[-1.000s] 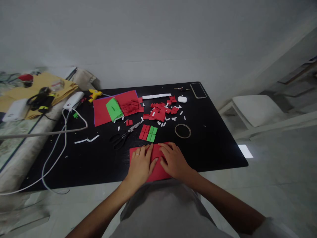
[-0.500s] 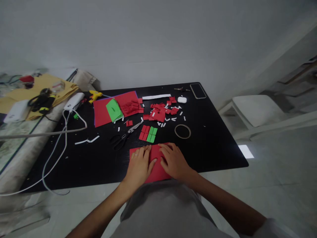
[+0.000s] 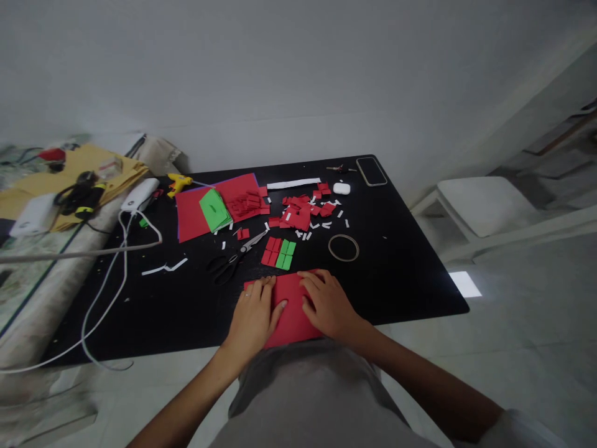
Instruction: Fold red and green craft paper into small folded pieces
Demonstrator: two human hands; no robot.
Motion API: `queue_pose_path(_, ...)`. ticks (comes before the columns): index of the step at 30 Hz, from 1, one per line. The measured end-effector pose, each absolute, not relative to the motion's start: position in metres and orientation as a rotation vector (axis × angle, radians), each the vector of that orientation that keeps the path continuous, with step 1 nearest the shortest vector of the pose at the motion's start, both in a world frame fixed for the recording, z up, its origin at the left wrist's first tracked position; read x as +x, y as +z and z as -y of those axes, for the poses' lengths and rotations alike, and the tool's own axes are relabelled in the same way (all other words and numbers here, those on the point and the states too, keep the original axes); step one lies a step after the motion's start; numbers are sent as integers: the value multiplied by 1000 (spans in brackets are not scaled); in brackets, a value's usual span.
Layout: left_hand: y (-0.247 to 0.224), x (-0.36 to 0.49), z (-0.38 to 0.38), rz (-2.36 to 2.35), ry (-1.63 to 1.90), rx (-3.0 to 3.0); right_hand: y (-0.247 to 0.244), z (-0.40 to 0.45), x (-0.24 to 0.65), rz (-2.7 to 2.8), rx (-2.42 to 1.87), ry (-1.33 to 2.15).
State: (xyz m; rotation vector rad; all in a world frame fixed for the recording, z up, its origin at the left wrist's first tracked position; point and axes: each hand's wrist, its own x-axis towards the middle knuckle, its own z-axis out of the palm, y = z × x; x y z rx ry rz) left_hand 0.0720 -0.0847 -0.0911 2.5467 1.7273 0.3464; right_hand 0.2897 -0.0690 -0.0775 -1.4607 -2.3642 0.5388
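Note:
A red sheet [image 3: 292, 308] lies at the near edge of the black table. On its left part rests my left hand [image 3: 253, 311], palm down with the thumb apart from the fingers. My right hand [image 3: 330, 305] presses flat on its right side, thumb spread. Just beyond the sheet are red folded pieces [image 3: 271, 251] beside green folded pieces [image 3: 286, 254]. Black-handled scissors [image 3: 239, 254] lie open to their left. Farther back is a pile of red paper pieces [image 3: 298, 215] among small white strips.
A green stack [image 3: 215, 210] sits on larger red sheets [image 3: 189, 218] at the back left, near a yellow glue gun [image 3: 178, 183]. White cables [image 3: 125, 267] cross the left side. A ring [image 3: 344, 247], white case [image 3: 342, 188] and phone [image 3: 372, 171] lie to the right.
My left hand has slid slightly left over the red sheet, uncovering more of its middle. My right hand has stayed in about the same place.

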Motion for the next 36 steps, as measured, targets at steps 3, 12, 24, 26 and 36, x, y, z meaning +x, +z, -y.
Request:
queue_pose_path(3, -92, 62, 86, -1748, 349, 2551, -77, 68, 290, 2364, -1462, 550)
queue_pose_path(12, -94, 51, 90, -1789, 405, 2519, -75, 67, 285, 2383, -1487, 514)
queue_pose_path(24, -95, 54, 93, -1793, 404, 2491, -78, 58, 232, 2524, -1211, 543)
queue_pose_path(26, -96, 55, 93, -1803, 402, 2490, -80, 58, 234, 2492, -1221, 549)
queue_pose_path(36, -97, 55, 93, -1811, 390, 2503, -88, 61, 273, 2356, -1341, 502)
